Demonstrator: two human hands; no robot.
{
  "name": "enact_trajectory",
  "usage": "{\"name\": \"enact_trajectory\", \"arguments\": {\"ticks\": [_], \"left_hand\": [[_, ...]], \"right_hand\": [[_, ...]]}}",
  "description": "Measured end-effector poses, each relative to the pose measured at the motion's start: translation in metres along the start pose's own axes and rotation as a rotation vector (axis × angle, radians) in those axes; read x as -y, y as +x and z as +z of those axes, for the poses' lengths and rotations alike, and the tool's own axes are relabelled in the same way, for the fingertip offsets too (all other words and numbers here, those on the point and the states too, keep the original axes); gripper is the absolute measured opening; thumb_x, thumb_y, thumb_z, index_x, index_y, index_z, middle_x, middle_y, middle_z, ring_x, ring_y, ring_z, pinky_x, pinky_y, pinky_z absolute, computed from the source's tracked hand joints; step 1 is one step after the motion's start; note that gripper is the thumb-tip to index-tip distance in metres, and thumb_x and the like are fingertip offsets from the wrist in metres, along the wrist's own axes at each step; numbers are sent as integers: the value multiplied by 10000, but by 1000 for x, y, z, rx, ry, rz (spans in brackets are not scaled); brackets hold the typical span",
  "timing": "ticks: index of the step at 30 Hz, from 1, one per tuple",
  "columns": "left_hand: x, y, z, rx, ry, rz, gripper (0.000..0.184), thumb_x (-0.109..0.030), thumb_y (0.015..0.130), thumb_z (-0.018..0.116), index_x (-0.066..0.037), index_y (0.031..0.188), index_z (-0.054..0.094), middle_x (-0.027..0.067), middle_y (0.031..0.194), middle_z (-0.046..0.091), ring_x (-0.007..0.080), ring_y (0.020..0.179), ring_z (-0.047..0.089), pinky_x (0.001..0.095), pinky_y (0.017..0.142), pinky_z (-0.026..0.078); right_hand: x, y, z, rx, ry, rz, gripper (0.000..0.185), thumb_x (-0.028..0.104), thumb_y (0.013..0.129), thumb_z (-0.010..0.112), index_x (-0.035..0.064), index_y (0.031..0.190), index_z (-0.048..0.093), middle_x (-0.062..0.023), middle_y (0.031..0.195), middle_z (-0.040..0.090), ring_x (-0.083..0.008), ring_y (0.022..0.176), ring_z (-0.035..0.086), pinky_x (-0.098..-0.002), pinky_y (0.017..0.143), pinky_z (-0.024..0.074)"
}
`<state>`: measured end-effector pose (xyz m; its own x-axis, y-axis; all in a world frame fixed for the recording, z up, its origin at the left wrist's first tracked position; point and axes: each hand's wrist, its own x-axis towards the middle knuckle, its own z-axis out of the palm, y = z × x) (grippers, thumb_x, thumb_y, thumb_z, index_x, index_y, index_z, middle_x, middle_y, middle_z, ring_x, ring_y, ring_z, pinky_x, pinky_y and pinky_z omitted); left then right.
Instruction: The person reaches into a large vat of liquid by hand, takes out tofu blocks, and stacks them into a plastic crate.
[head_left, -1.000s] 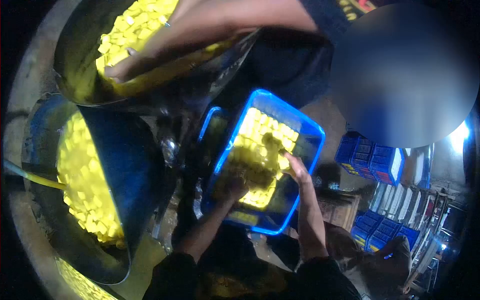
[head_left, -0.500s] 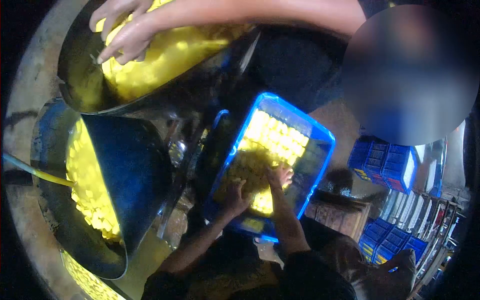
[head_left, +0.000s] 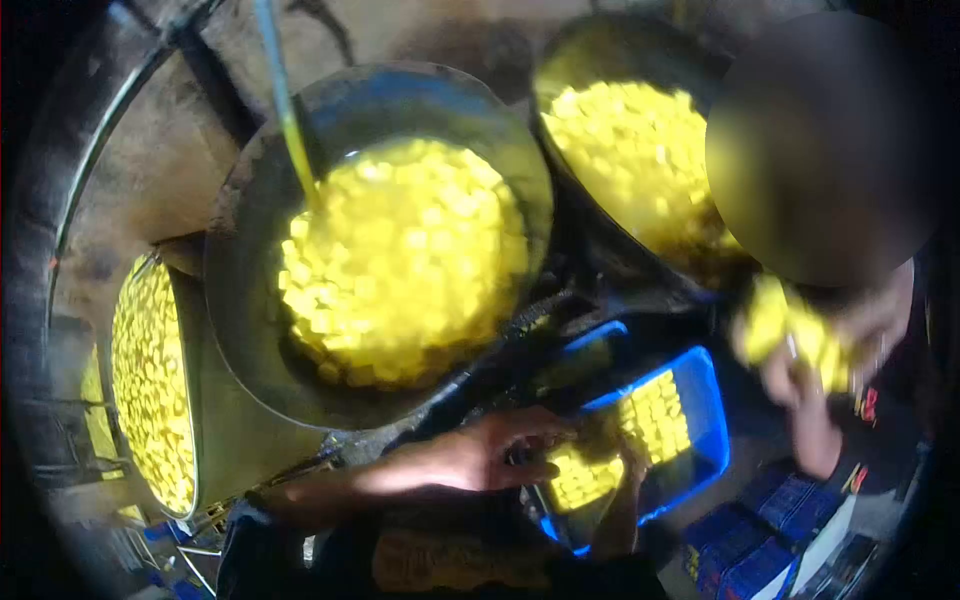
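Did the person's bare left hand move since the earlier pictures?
Yes, toward the round dark metal pan: the bare left hand was over the blue rectangular plastic tub, and now covers its pan-side edge.

Dim, patchy lt; brn flr (head_left: 140, 175) upper L; blue crates (head_left: 738, 553) grouped lower R, nr pic edge.

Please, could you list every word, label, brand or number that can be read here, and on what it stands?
No text can be read.
Red marks beside the other person's arm: too blurred to tell whether they are letters.
Blue tub, blue crates: nothing readable.
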<state>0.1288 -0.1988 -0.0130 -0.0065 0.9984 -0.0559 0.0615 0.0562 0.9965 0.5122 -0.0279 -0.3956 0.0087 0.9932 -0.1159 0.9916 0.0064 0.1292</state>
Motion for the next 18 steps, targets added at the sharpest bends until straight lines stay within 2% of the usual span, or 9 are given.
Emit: {"name": "enact_trajectory", "arguments": {"ticks": [4, 5, 7, 9, 11, 13, 15, 17, 18], "left_hand": [[-11, -32, -102, -233, 191, -176, 342, -121, 814, 657, -57, 1138, 568, 120, 1098, 591, 162, 956, 612, 291, 822, 500], [14, -38, -126, -331, 237, -149, 322, -116, 808, 654, -54, 1115, 577, 117, 1070, 602, 156, 924, 623, 290, 810, 505], [65, -49, -165, -416, 308, -458, 258, -119, 810, 631, -54, 1057, 592, 114, 1051, 611, 197, 956, 614, 343, 830, 501], [134, -66, -193, -320, 769, -529, 291, -146, 813, 603, -47, 1086, 583, 117, 1057, 610, 258, 1014, 590, 416, 876, 470], [151, -70, -210, -173, 958, -692, 334, -149, 832, 574, -48, 1149, 549, 130, 1133, 574, 272, 1092, 538, 423, 924, 432], [183, -72, -230, -15, 1154, -856, 378, -151, 850, 544, -48, 1212, 515, 143, 1209, 538, 287, 1171, 486, 429, 972, 395], [230, -71, -249, -360, 1348, -714, 521, -260, 841, 537, -70, 1309, 409, 173, 1375, 365, 350, 1267, 341, 491, 996, 334], [236, -73, -259, -275, 1356, -689, 498, -263, 880, 466, -67, 1330, 387, 180, 1390, 354, 354, 1238, 386, 512, 959, 367], [267, -70, -264, -195, 1315, -663, 452, -251, 881, 462, -62, 1290, 431, 189, 1355, 395, 340, 1196, 431, 506, 919, 398]], "right_hand": [[-7, 22, -61, 471, -42, -203, 337, 395, 759, 712, 75, 805, 619, -92, 726, 629, -208, 638, 581, -282, 543, 444], [-3, 14, -82, 276, 170, -370, 214, 194, 772, 717, 35, 729, 581, -60, 650, 592, -131, 550, 501, -266, 507, 374], [97, -35, -246, 356, 934, -353, 176, 233, 818, 667, 66, 835, 615, -15, 700, 614, -98, 535, 516, -235, 526, 402], [201, -73, -368, 341, 1195, -428, 109, 95, 773, 696, 69, 831, 607, 18, 694, 567, -70, 594, 527, -215, 554, 415], [285, -108, -457, 233, 1054, -736, 137, 4, 737, 676, 16, 837, 582, -50, 750, 627, -114, 694, 589, -240, 630, 465], [362, -122, -489, 205, 834, -1097, 173, 37, 736, 669, 27, 885, 581, -89, 830, 637, -198, 753, 625, -302, 663, 483], [435, -117, -462, 338, 585, -1397, 259, 105, 749, 661, 47, 989, 582, -133, 969, 631, -260, 890, 621, -359, 737, 491], [498, -105, -383, 420, 388, -1582, 390, 202, 765, 683, 75, 1114, 563, -127, 988, 620, -294, 901, 596, -374, 736, 493], [523, -114, -364, 482, 78, -1480, 422, 192, 784, 653, 81, 1173, 532, -133, 1024, 611, -286, 924, 590, -372, 755, 495]]}}
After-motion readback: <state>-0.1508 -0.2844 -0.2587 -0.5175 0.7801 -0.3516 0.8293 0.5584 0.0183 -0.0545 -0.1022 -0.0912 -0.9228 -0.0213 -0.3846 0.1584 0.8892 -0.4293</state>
